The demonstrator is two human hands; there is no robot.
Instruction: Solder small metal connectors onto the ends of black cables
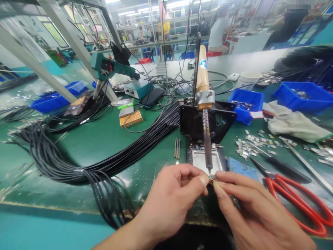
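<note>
A soldering iron (207, 146) with a wooden handle is clamped in a stand, its tip pointing down between my hands. My left hand (177, 198) is closed in a pinch right by the tip; what lies between its fingertips is mostly hidden. Close beside it, my right hand (241, 201) pinches a small silvery metal connector (213, 176) with thin wire ends showing at the tip. Behind the fingers lies a shallow metal tray (200, 158). A blue sponge (241, 168) is just beyond my right hand.
Red-handled scissors (293, 198) lie at the right, near scattered metal connectors (247, 146) and a blue bin (247, 102). A thick bundle of black cables (125, 156) curves across the green mat on the left. A black fan (200, 119) stands behind the iron. People sit farther back.
</note>
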